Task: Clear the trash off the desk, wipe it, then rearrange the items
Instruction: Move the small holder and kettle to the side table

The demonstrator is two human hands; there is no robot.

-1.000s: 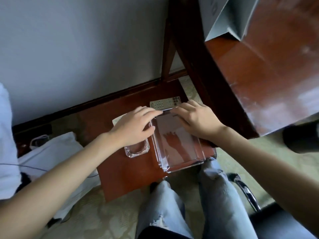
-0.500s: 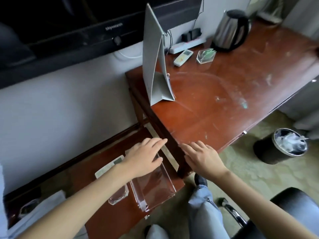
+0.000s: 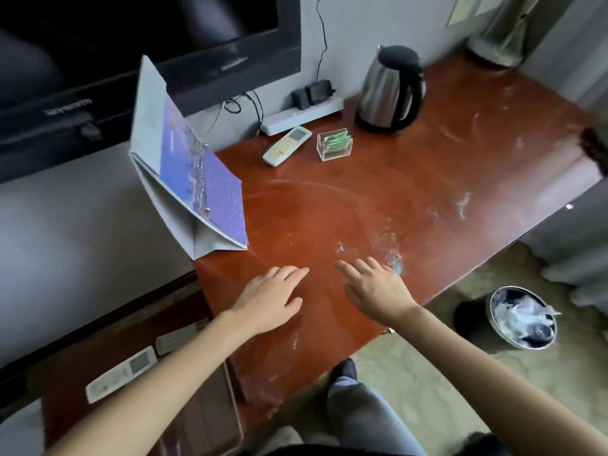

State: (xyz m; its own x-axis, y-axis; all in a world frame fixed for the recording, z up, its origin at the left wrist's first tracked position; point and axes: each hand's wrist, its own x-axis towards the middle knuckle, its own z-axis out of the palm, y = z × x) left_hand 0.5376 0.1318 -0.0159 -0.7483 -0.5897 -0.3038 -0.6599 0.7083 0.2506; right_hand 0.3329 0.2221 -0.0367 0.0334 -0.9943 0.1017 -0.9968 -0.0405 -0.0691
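Red-brown wooden desk (image 3: 427, 166): the surface is streaked and carries bits of clear crumpled film. One film scrap (image 3: 393, 256) lies just beyond the right hand (image 3: 378, 291), near the front edge. A second scrap (image 3: 463, 203) lies well to the right of it.

Both hands are empty. The left hand (image 3: 269, 299) is flat over the front of the desk, fingers straight and close together. The right hand is likewise flat, fingers straight and slightly spread. Whether the palms touch the wood cannot be told.

Assessment: trash clearing is not finished, and wiping and rearranging appear to wait on it.

Recommended:
- Pinch the near scrap with the right fingertips rather than brushing it, since thin film likely slides and clings.
- Gather the far scrap next, then drop both in the waste bin (image 3: 521, 315) on the floor to the right.
- Keep sweeps away from the standing folder (image 3: 200, 182) at the left rear, which looks easy to tip.
- The remote (image 3: 287, 145), clear sachet box (image 3: 335, 143) and kettle (image 3: 390, 90) stand at the back, apart from the trash; leave them until the wood is wiped
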